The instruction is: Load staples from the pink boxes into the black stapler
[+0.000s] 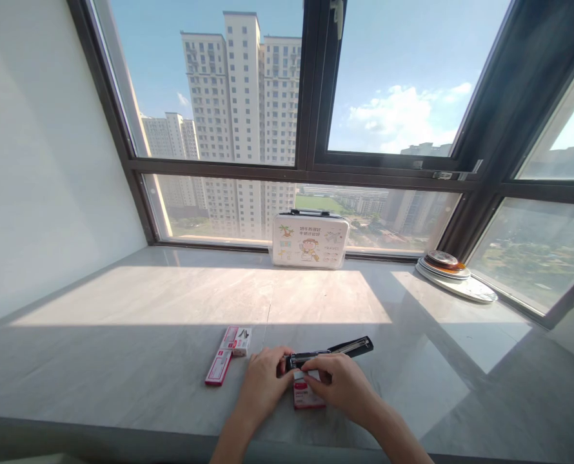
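Note:
A black stapler point(349, 347) lies swung open on the sill in front of me, its long arm pointing to the upper right. My left hand point(266, 377) is closed around the stapler's near left end, fingers wrapped over it. Close beside it, my right hand point(338, 380) is pinched at the same end of the stapler; a small greyish piece shows by its fingertips, too small to name. Just below the fingertips stands a small red and white box point(309, 395), partly covered by my right hand.
Left of my hands lie a long pink and white box point(218, 368) and a small white box with a stapler picture point(242, 341), touching. A printed carry case point(310, 241) leans at the window. Stacked plates point(454, 277) sit at the right. Sunlit patches cross the marble sill point(146, 361).

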Demonstrator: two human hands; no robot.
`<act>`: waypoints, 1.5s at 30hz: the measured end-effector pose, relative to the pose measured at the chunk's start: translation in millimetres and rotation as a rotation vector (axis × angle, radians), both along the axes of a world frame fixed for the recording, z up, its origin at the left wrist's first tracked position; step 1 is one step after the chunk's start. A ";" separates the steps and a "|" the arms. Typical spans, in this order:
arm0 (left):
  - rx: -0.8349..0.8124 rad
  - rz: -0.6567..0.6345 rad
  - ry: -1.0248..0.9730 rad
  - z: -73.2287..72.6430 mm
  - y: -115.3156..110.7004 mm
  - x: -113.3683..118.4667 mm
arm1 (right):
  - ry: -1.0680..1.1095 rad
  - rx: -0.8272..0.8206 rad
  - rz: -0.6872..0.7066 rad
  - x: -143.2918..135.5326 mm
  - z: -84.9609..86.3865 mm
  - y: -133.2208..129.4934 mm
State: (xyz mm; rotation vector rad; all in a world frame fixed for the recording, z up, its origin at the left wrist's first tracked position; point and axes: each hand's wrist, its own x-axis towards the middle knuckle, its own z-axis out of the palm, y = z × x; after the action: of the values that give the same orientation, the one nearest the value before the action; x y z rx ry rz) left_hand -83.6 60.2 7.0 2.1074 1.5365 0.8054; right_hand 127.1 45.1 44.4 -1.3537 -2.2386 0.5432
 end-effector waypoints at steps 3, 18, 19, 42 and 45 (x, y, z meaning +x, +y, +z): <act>-0.006 0.006 0.003 0.1 -3.4 1.6 | 0.004 0.038 -0.056 4.4 3.9 13.4; -0.040 0.023 0.004 7.2 -8.6 2.1 | -0.121 -0.001 -0.051 3.9 8.2 23.9; -0.037 0.023 0.001 6.8 -8.6 1.9 | -0.135 0.006 -0.080 4.2 9.0 22.9; -0.046 0.006 0.003 0.1 -6.8 4.3 | 0.665 -0.280 -0.266 59.7 -5.5 20.1; -0.047 -0.001 0.024 1.7 -8.0 3.1 | 0.429 -0.115 -0.187 26.9 2.3 25.1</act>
State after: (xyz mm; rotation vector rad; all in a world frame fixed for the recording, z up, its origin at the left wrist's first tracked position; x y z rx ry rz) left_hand -80.5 52.2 8.7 2.0912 1.5519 0.7392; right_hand 154.0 70.2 46.7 -1.3350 -1.7418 0.8172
